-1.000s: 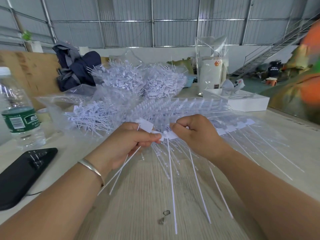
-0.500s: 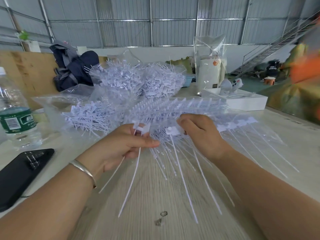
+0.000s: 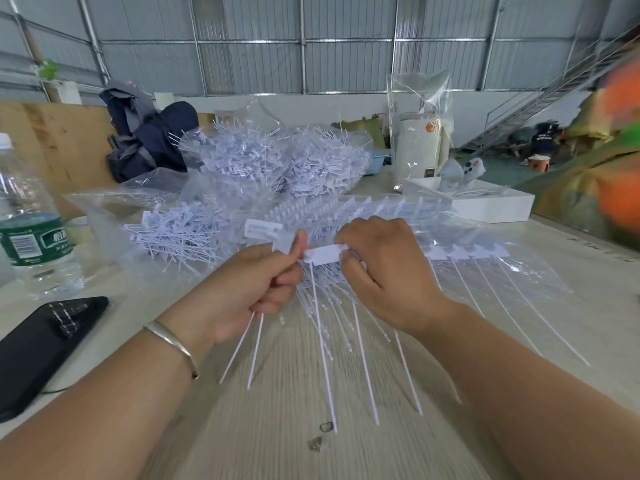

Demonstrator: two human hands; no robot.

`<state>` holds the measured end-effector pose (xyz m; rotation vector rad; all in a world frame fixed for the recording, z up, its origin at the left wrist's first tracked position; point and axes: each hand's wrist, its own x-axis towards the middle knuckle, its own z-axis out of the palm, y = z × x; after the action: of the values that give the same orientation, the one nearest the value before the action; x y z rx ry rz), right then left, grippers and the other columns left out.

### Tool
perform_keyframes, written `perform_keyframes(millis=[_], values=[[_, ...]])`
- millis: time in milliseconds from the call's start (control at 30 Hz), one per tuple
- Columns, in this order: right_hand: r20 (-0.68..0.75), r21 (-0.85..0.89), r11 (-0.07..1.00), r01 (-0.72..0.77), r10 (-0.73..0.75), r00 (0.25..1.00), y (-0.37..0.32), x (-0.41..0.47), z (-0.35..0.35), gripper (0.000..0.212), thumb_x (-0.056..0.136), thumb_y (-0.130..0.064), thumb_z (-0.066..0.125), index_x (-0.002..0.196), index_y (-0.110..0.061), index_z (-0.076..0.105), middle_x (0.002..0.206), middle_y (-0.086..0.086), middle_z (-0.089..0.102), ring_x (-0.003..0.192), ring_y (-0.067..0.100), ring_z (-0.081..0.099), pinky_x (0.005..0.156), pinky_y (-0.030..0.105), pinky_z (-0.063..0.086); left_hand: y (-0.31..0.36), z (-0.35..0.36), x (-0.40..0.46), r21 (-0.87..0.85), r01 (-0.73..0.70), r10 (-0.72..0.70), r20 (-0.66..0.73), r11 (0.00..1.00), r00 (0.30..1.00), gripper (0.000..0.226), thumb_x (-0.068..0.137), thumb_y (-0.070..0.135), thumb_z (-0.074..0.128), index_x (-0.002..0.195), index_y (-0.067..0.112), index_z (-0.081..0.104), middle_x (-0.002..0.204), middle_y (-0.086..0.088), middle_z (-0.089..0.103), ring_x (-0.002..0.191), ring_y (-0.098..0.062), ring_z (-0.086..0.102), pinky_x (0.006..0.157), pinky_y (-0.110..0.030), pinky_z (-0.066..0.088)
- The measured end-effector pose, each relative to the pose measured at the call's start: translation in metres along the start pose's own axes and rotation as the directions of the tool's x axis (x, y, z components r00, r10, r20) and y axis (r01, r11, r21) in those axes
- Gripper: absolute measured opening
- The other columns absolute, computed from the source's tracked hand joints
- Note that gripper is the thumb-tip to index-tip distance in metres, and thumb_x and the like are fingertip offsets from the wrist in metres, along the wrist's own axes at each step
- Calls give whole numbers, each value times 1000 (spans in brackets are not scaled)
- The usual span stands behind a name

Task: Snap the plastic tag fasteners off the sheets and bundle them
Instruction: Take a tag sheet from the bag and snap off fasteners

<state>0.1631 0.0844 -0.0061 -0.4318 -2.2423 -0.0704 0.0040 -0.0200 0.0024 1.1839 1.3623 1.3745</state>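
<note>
My left hand (image 3: pixel 256 289) was curled round a few loose fasteners (image 3: pixel 258 344), heads pinned under the thumb and thin tails hanging out below the palm. My right hand (image 3: pixel 381 268) pinched the flat head of the next tag (image 3: pixel 323 254), which sat between my two hands just above the table (image 3: pixel 277 427). I could not tell whether it had come off the sheet (image 3: pixel 363 211) yet. The sheet lay just past my knuckles, more tags in a row along it, their tails fanned toward me over the wood.

These looked nearly weightless. I judged the tails whippy and slick, poor to hold and quick to tangle, while the heads seemed stiff enough to take a twist. So the head, close to its joint with the sheet, was the place to pinch; pulling by a tail would likely only bend it.

Clear bags (image 3: pixel 287 161) at the back were heaped full of white tags, and another pile (image 3: pixel 180 233) lay on plastic film to my left. A white tray (image 3: pixel 485 206) held grey parts. A tall clear bag (image 3: pixel 419 98) stood round a white canister. A bottle (image 3: pixel 31 220) and a phone (image 3: pixel 41 344) lay at far left.
</note>
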Motion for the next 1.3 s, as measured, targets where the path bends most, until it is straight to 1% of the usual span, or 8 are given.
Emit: perform_keyframes(millis=[100,200,333,433,600,867,1133,1300], values=[[48,-76,997,18,-15,999,0,-1,3,29,92,-26,36,87,-14,62,73,-3,52,70,18,47,73,37,33,-2,2,-1,50,-53,56,-53,997,997,19,66,37,74,61,23,62,53,7,28,43,-6,20,36,-15,15],[26,-81,997,-10,12,1000,1,-1,5,31,95,-36,35,83,-19,59,69,-7,49,68,16,46,74,36,33,-4,-1,1,22,-60,63,-129,998,990,13,72,24,73,75,13,67,54,6,28,43,-6,20,36,-15,15],[16,-23,984,-176,176,984,10,-1,5,49,95,-59,27,76,-23,53,63,-8,48,64,12,46,73,32,28,-2,-7,2,-28,-57,52,-151,998,987,14,70,24,73,57,20,69,52,9,28,41,-4,19,37,-16,13],[-1,103,953,-285,287,958,15,-1,4,46,94,-57,37,63,-23,37,54,-7,37,54,11,38,65,30,25,-1,-8,1,-76,-42,32,-125,996,992,20,71,23,72,52,22,69,50,12,28,39,-2,19,35,-15,12],[-18,188,927,-324,333,943,9,0,2,48,90,-53,49,62,-19,32,51,-6,29,50,13,31,54,27,18,-1,-10,3,-120,-27,13,-120,992,993,15,70,26,73,56,22,71,55,10,30,39,-1,20,32,-13,15],[-15,218,920,-325,336,942,4,-2,0,49,91,-48,54,62,-16,31,51,-6,25,50,14,26,52,26,18,-5,-8,3,-144,-30,14,-108,989,994,12,70,29,73,67,17,71,69,5,67,36,0,24,31,-12,20],[-2,305,886,-350,368,930,4,-2,0,49,91,-41,56,64,-3,41,53,-1,27,51,15,26,53,31,22,-2,-7,2,-93,-29,22,-66,995,998,22,71,28,70,52,23,63,49,9,40,36,-1,20,31,-12,16],[10,283,886,-368,381,924,2,-1,-1,45,85,-41,54,57,-10,37,52,0,30,52,18,31,55,32,26,-1,-10,2,-76,-62,59,-30,995,998,19,73,23,68,54,24,66,46,10,33,38,-2,18,34,-14,13]])
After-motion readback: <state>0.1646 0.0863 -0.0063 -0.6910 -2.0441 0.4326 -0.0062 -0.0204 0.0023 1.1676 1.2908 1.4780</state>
